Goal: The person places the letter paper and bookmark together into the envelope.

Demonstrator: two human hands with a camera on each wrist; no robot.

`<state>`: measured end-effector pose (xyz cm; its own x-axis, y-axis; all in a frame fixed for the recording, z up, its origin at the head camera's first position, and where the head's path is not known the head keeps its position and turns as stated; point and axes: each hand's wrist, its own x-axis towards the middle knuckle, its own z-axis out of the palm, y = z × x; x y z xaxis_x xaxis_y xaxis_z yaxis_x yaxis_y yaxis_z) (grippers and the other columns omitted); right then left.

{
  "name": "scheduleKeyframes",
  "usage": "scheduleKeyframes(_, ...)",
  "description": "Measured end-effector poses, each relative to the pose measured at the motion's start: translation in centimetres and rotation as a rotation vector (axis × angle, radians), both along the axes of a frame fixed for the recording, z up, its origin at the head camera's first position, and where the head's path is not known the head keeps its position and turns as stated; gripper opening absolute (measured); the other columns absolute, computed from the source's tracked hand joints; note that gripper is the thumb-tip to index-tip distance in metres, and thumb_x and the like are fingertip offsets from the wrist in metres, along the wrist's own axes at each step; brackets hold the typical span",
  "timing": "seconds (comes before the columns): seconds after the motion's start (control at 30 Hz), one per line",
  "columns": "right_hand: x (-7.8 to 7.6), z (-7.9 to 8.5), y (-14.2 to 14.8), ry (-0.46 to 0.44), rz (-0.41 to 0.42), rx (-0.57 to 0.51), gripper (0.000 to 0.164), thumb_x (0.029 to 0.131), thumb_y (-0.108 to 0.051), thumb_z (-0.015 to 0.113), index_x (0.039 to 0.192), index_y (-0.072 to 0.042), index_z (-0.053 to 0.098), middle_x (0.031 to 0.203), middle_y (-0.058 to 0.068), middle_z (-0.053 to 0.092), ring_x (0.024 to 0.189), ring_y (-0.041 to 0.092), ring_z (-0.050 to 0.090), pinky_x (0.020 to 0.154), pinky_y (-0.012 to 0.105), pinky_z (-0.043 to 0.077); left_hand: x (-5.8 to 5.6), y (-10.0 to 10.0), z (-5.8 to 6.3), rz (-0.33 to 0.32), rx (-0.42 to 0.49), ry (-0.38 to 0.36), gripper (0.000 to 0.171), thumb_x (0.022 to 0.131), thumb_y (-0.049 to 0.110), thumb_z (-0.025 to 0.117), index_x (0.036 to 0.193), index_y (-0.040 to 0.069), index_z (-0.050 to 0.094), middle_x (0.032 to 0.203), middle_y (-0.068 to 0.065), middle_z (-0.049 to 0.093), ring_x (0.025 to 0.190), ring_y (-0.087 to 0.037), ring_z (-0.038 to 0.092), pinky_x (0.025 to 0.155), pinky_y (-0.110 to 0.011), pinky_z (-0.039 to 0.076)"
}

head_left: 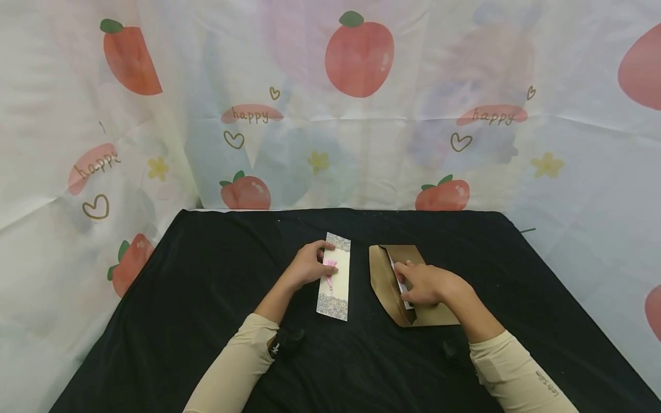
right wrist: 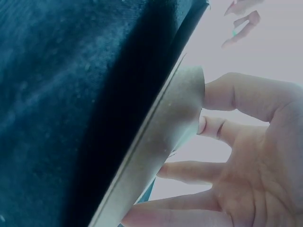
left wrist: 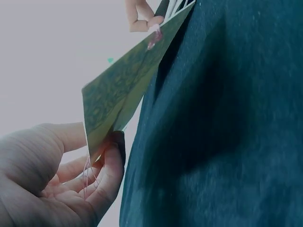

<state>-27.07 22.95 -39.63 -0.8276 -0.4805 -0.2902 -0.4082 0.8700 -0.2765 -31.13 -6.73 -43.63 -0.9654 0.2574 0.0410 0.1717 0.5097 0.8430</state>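
Observation:
A long, pale bookmark (head_left: 341, 281) with patterned bands at both ends and a pink motif is in my left hand (head_left: 308, 265). Thumb and fingers grip it by its left edge, and thin pink threads hang near my palm in the left wrist view. To the right lies a brown paper envelope (head_left: 384, 287), its mouth on the left side. My right hand (head_left: 427, 283) reaches over it, fingers curled at the mouth, where they pinch a white card (head_left: 408, 305) partly inside. In the right wrist view the flap (right wrist: 161, 132) hides those fingertips.
A black cloth (head_left: 206, 287) covers the table under everything. Behind and on both sides hangs a pale curtain (head_left: 299, 69) printed with fruit, hearts and flowers. Dark wrist gear (head_left: 289, 341) sits by the left cuff.

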Motion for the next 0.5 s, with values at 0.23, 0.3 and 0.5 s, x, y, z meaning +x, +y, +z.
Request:
scheduleKeyframes(0.23,0.1,0.1,-0.1,0.007,-0.003,0.005,0.027,0.091,-0.017,0.071,0.106,-0.014,0.049,0.129,0.022,0.053,0.059,0.021,0.052,0.055,0.035,0.041,0.0,1.1,0.1,-0.025,0.014,0.004,0.052,0.084,0.003,0.085,0.132,0.002,0.065,0.090,-0.008,0.062,0.078,-0.020,0.059,0.062,-0.027,0.048)
scheduleKeyframes(0.3,0.1,0.0,-0.1,0.011,-0.002,0.005,0.027,0.090,-0.017,0.071,0.105,-0.014,0.049,0.130,0.023,0.053,0.059,0.021,0.052,0.055,0.035,0.041,0.1,1.4,0.1,-0.028,0.011,-0.002,0.052,0.084,0.003,0.085,0.132,0.003,0.065,0.089,-0.008,0.062,0.077,-0.020,0.059,0.061,-0.027,0.048)
scheduleKeyframes(0.5,0.1,-0.2,-0.1,0.014,0.007,0.003,0.026,0.091,-0.015,0.070,0.105,-0.014,0.049,0.110,0.013,0.054,0.059,0.020,0.050,0.055,0.035,0.039,0.3,2.3,0.1,-0.025,0.018,-0.025,0.049,0.085,0.003,0.084,0.131,0.003,0.066,0.091,-0.008,0.063,0.074,-0.019,0.061,0.061,-0.028,0.049)
